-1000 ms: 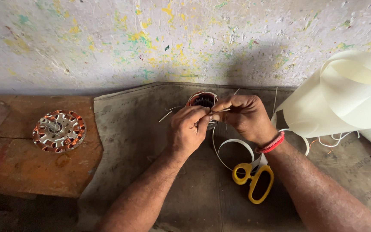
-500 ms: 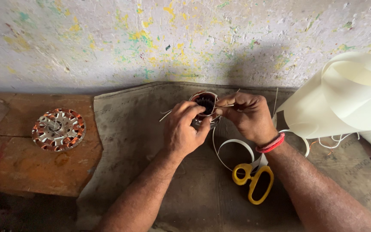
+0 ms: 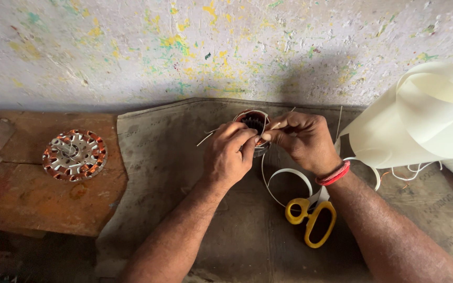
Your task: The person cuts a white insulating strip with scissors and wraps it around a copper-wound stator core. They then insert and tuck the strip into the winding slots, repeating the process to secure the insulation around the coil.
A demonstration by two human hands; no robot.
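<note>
Now both hands are bunched together just above the middle of the frame, over a small round motor stator with a dark toothed core and copper winding. The left hand is curled shut around the near side of it, fingers pressed against its rim. The right hand, a red band at its wrist, has closed its thumb and forefinger on a thin pale sliver at the stator's right edge. Compared with a moment ago the hands sit slightly closer in over the core and the sliver lies lower, nearer the slots; I judge that the piece is being worked into the winding rather than merely held ready.

The stator stands on a grey-brown cloth sheet spread over the desk. Below the right hand lie yellow-handled scissors beside a curl of white strip. At the right edge stands a loose roll of cream insulating paper. In the left of the frame, a second, flat wound stator with orange coils rests on a worn reddish wooden board, well apart from the hands.
</note>
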